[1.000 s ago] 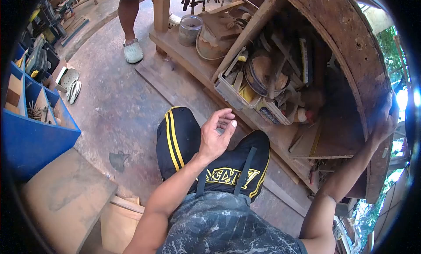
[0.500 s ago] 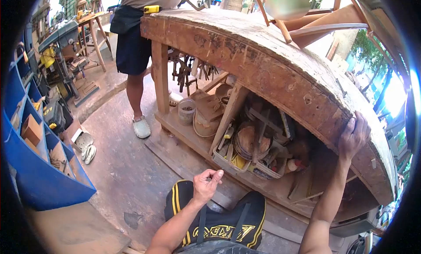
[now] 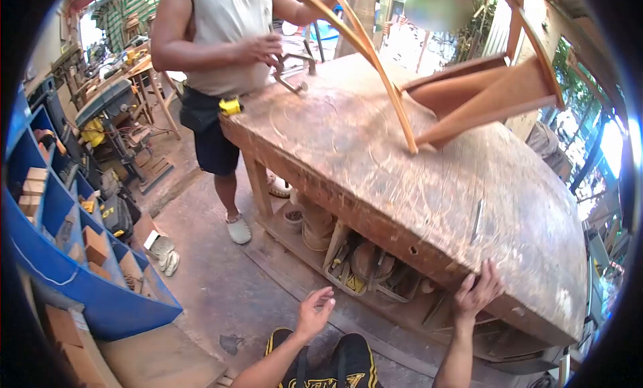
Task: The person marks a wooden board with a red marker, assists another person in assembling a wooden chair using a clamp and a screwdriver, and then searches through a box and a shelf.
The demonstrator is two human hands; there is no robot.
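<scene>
My right hand rests on the front edge of the wooden workbench, its fingers spread over the top. Beyond its fingertips a thin metal tool lies on the bench. My left hand is raised in the air in front of the bench, above my legs, fingers apart and nothing in it. At the far side of the bench another person has one hand at a metal clamp and the other near a wooden chair frame on the benchtop.
Under the bench a shelf carries a bucket and a crate of tools. Blue compartment shelving with wood blocks stands at the left. A yellow tape measure is at the person's waist. White gloves lie on the floor.
The view has tilted up, showing more benchtop and the person's torso. The chair frame's angle has changed. My left hand's fingers have opened. My right hand remains on the bench edge.
</scene>
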